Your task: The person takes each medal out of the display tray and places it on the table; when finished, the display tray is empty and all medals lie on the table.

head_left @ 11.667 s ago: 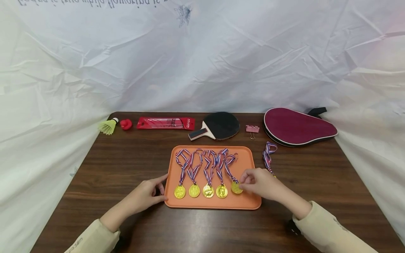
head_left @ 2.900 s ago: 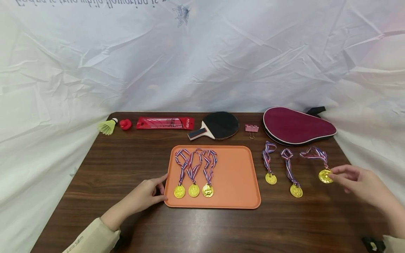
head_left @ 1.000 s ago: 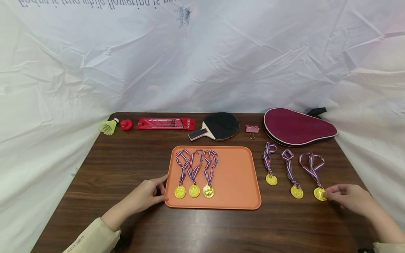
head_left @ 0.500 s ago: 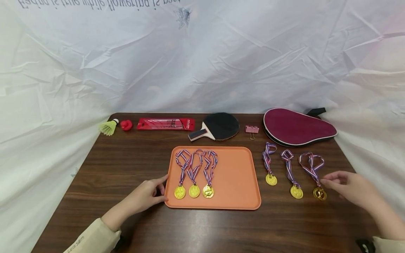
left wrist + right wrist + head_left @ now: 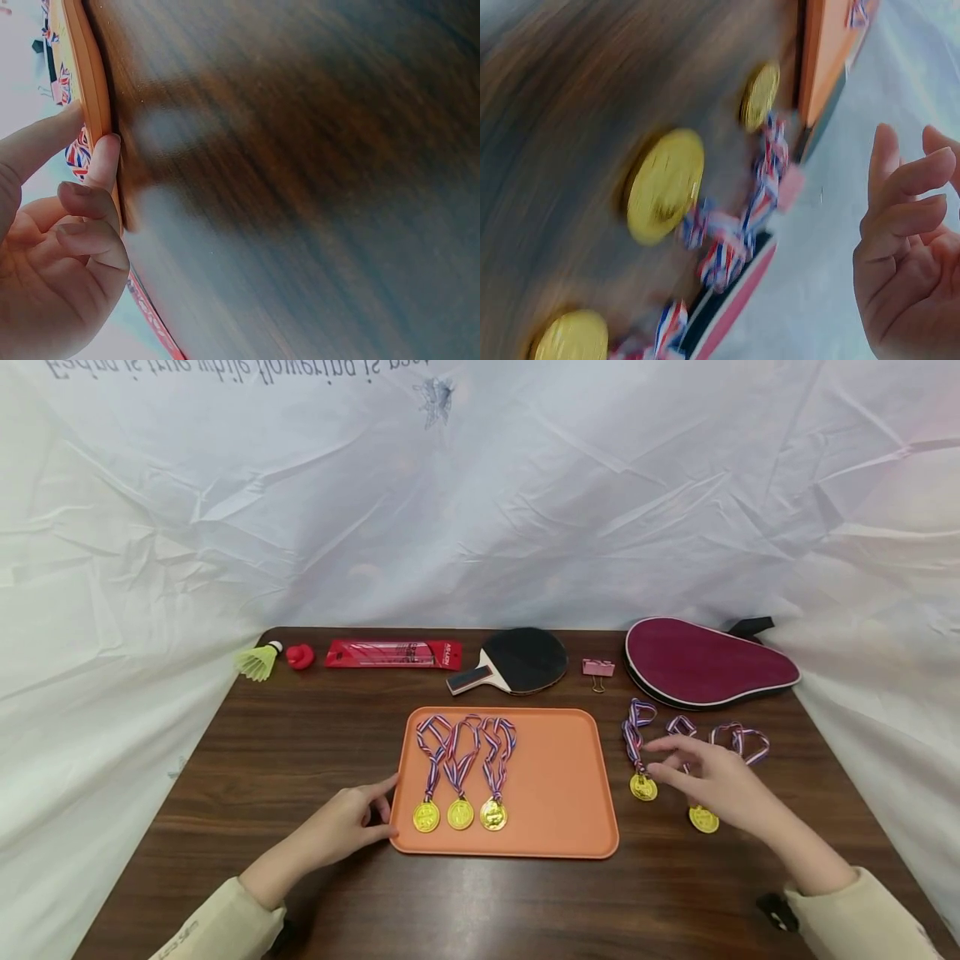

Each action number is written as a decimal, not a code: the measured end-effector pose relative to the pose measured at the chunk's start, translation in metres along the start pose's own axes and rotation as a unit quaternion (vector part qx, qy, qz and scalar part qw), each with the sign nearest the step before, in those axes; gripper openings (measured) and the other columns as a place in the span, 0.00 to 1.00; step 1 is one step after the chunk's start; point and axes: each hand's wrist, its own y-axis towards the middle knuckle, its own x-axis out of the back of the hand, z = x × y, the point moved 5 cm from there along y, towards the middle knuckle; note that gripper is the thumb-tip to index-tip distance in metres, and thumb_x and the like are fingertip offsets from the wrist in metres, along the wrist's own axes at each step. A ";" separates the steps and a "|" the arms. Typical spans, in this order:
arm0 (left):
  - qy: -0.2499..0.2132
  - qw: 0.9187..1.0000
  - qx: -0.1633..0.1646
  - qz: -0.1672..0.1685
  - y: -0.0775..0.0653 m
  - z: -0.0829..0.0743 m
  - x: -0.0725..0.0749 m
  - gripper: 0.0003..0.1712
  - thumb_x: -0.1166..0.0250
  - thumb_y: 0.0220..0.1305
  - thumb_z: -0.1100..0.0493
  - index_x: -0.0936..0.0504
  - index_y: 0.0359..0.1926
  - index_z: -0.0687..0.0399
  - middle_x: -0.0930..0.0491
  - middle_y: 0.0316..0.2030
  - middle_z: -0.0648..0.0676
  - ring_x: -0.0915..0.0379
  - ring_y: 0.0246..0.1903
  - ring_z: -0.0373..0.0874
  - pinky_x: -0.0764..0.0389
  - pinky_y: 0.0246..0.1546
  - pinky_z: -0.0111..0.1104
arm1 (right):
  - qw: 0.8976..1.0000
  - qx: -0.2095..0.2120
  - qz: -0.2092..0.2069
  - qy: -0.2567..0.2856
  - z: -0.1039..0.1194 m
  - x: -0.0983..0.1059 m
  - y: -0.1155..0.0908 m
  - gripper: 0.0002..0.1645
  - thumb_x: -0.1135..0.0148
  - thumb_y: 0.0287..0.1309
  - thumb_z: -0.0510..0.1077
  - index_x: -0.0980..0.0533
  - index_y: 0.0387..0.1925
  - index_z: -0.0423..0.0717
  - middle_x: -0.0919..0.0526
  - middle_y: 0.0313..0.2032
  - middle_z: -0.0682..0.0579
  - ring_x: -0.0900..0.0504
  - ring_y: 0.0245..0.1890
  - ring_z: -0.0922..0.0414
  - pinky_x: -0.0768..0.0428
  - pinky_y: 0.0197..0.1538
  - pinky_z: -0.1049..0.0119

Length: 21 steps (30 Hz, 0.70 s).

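Observation:
My left hand (image 5: pixel 347 820) touches the left rim of an orange tray (image 5: pixel 562 777) with thumb and index finger, the other fingers curled in. Three gold medals on striped ribbons, such as this left one (image 5: pixel 426 817), lie side by side in the tray's left part. My right hand (image 5: pixel 712 777) hangs above the table, right of the tray, fingers loosely bent and holding nothing. Its fingertips are close to the nearest table medal (image 5: pixel 643 787). A second medal (image 5: pixel 703 819) shows below the hand; a third one's ribbon (image 5: pixel 738 743) shows behind it, its disc hidden.
Along the back edge lie a yellow shuttlecock (image 5: pixel 257 662), a red rubber duck (image 5: pixel 300 657), a red flat packet (image 5: pixel 393 653), a table tennis bat (image 5: pixel 525 660), a pink binder clip (image 5: pixel 597 667) and a maroon bat case (image 5: pixel 705 660). White cloth (image 5: pixel 480 527) hangs around the table.
Two medals have moved from the tray to the table on the right. My right hand has released the outermost one and moved left. The left hand has stayed at the tray.

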 end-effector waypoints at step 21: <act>-0.005 1.000 0.008 0.002 0.001 0.001 -0.001 0.41 0.32 0.50 0.55 0.38 0.62 0.64 0.29 0.25 0.41 0.40 0.14 0.34 0.38 0.13 0.26 | 0.997 -0.040 0.070 0.014 0.001 -0.054 0.056 0.36 0.42 0.56 0.51 0.42 0.64 0.50 0.22 0.35 0.50 0.25 0.15 0.56 0.28 0.21 0.62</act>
